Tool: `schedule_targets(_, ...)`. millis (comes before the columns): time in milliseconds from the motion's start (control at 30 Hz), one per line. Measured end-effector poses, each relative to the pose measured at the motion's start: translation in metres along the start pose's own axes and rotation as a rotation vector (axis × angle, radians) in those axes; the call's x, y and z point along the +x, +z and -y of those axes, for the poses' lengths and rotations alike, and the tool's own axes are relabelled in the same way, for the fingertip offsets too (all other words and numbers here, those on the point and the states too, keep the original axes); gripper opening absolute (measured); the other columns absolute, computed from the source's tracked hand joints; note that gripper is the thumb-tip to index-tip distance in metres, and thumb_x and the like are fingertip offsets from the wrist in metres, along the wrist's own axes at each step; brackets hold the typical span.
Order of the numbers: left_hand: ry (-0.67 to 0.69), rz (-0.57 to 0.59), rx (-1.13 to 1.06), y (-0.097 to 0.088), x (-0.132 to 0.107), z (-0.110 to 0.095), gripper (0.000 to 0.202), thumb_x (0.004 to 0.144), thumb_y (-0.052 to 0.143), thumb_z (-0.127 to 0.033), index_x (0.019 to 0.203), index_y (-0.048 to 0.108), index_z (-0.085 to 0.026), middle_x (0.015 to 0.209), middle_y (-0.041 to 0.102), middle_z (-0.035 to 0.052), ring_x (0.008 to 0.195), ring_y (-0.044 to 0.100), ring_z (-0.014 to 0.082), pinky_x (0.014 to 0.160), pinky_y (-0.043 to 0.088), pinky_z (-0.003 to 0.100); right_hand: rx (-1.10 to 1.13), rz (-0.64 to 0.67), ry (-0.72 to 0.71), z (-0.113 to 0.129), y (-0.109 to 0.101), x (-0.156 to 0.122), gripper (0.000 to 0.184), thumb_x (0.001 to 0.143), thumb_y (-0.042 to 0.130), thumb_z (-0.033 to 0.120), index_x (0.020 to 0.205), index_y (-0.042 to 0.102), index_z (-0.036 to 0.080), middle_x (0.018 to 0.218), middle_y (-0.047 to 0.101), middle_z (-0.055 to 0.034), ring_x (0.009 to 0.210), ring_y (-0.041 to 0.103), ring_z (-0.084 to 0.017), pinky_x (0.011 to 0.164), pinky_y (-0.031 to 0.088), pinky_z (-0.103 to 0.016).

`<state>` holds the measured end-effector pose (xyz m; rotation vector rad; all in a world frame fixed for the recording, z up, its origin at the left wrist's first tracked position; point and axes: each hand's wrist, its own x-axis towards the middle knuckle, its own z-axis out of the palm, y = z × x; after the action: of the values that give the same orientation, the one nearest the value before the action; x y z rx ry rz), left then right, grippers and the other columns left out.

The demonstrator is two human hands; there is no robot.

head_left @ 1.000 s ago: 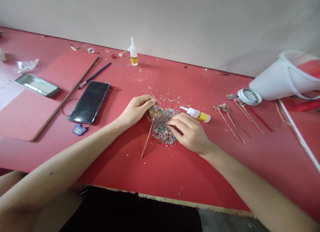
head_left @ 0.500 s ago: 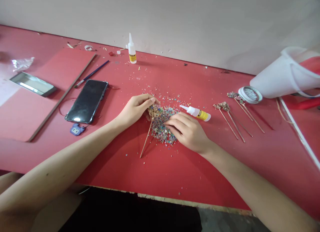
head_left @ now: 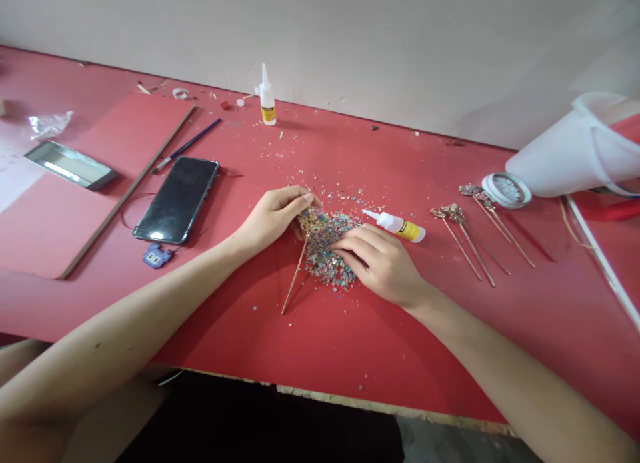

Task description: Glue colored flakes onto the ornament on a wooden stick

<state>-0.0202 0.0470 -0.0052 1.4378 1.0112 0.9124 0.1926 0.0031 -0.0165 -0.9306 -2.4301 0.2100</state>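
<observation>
My left hand [head_left: 280, 213] is closed on the ornate head of a gold hairpin [head_left: 299, 270], whose long stem slants down toward the near side of the table. Beside it lies a heap of small shiny shell-like chips [head_left: 330, 266] in mixed colours. My right hand [head_left: 377, 256] rests at the right of this heap, thumb and fingers pinched together over the chips; whether a chip sits between the fingertips is too small to make out. Just behind the right hand a glue bottle [head_left: 407, 230] with a yellow label lies on its side.
Several finished-looking hairpins [head_left: 463, 233] lie at the right, by a tipped white cup [head_left: 555, 156]. A second glue bottle [head_left: 268, 103] stands near the wall. A phone [head_left: 177, 200], a paintbrush [head_left: 187, 145], a board [head_left: 100, 230] and a small tray [head_left: 103, 180] are at the left.
The whole view has shifted slightly, with things appearing a little further right. Both hands keep nearly the same position over the heap, and the hairpin head has turned very slightly.
</observation>
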Motion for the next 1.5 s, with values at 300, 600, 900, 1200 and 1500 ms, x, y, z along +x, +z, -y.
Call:
schedule_targets(300, -0.004, 0.014, -0.017, 0.001, -0.001, -0.002, 0.023, 0.090, 0.049, -0.028, 0.089, 0.065, -0.012, 0.063, 0.057, -0.0003, 0.048, 0.058, 0.0086, 0.048, 0.051, 0.019, 0.019, 0.005, 0.013, -0.001, 0.000, -0.001, 0.011, 0.087, 0.052, 0.015, 0.091, 0.061, 0.018, 0.085, 0.063, -0.0047, 0.083, 0.055, -0.017, 0.080, 0.048, -0.035)
schedule_targets(600, -0.066, 0.035, -0.071, -0.001, -0.002, -0.003, 0.021, 0.089, 0.050, -0.030, 0.089, 0.063, -0.013, 0.067, 0.061, 0.0008, 0.052, 0.062, 0.0102, 0.053, 0.054, 0.021, 0.187, -0.225, 0.108, 0.001, -0.009, -0.002, 0.013, 0.084, 0.056, 0.015, 0.093, 0.062, 0.023, 0.086, 0.064, -0.0029, 0.082, 0.060, -0.017, 0.076, 0.051, -0.035)
schedule_targets(900, -0.181, 0.131, -0.159, 0.006, -0.009, -0.010, 0.017, 0.089, 0.049, -0.027, 0.089, 0.059, -0.014, 0.069, 0.061, 0.0001, 0.057, 0.067, 0.0136, 0.057, 0.057, 0.025, 0.146, -0.270, 0.109, -0.001, -0.011, -0.003, 0.016, 0.082, 0.058, 0.012, 0.094, 0.062, 0.022, 0.087, 0.064, -0.0033, 0.083, 0.061, -0.017, 0.077, 0.051, -0.034)
schedule_targets(1200, -0.182, 0.143, -0.145, 0.006, -0.010, -0.010, 0.017, 0.089, 0.050, -0.027, 0.090, 0.058, -0.013, 0.071, 0.061, 0.0005, 0.057, 0.067, 0.0128, 0.058, 0.058, 0.024, 0.090, -0.233, 0.062, -0.001, -0.009, -0.005, 0.017, 0.081, 0.059, 0.010, 0.095, 0.061, 0.021, 0.087, 0.064, -0.0040, 0.082, 0.060, -0.016, 0.077, 0.051, -0.034)
schedule_targets(1500, -0.180, 0.151, -0.130, 0.006, -0.011, -0.012, 0.020, 0.089, 0.050, -0.029, 0.092, 0.058, -0.012, 0.071, 0.060, -0.0005, 0.058, 0.067, 0.0131, 0.059, 0.057, 0.025, 0.063, -0.232, 0.027, -0.001, -0.008, -0.005, 0.019, 0.079, 0.061, 0.008, 0.096, 0.061, 0.018, 0.087, 0.063, -0.0043, 0.083, 0.060, -0.016, 0.078, 0.051, -0.034)
